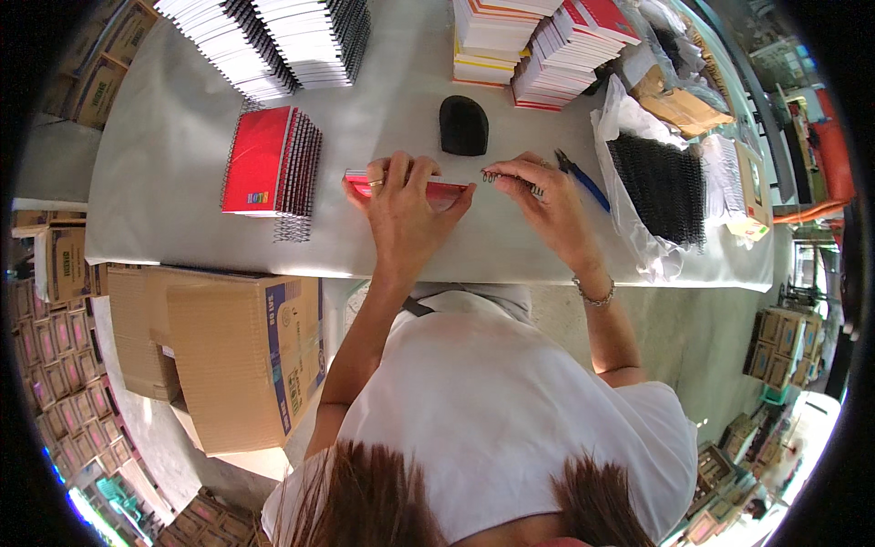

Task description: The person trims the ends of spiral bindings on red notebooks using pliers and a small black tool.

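Observation:
Near the table's front edge, my left hand is closed around a red-covered notebook, held on edge with its spine side up. Just to its right, my right hand pinches a dark spiral binding coil. The coil's end points toward the notebook's right end, with a small gap between them. Most of the coil is hidden under my fingers. Beyond both hands lies a black rounded block. To the right of my right hand rest blue-handled pliers.
Spiral-bound red notebooks are stacked at left, with taller bound stacks behind. Unbound books stand at the back right. Black coils lie in a white plastic bag at right. A cardboard box stands below the table's left front edge.

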Available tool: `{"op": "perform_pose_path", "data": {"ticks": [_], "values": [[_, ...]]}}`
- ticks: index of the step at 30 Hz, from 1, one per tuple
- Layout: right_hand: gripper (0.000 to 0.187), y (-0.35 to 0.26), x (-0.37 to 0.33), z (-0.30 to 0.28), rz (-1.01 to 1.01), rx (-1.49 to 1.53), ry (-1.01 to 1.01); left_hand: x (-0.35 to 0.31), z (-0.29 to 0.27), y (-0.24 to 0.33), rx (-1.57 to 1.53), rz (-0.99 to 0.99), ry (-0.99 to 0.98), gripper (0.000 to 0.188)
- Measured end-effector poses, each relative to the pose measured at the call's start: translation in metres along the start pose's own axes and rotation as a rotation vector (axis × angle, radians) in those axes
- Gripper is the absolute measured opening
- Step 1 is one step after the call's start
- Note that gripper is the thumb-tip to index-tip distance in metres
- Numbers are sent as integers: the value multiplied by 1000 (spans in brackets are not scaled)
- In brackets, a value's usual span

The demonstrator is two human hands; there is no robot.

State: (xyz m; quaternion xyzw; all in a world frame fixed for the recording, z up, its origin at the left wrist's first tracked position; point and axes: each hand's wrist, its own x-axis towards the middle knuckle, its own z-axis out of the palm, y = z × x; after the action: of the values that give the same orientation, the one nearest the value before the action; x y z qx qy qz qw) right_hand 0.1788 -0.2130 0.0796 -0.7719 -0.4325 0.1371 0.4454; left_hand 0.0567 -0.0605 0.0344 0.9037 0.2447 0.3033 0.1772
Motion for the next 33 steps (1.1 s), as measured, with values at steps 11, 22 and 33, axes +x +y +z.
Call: {"op": "perform_pose_path", "data": {"ticks": [11,22,33], "values": [[16,4,6,18,-78,57,-19,-2,-6,-2,-4,7,-70,44],[12,7,-3,26,-231,-278,11,-1,-10,-3,34,10,-118,39],[13,0,8,38,-220,-394,163,3,-24,-13,-131,5,-168,38]]}}
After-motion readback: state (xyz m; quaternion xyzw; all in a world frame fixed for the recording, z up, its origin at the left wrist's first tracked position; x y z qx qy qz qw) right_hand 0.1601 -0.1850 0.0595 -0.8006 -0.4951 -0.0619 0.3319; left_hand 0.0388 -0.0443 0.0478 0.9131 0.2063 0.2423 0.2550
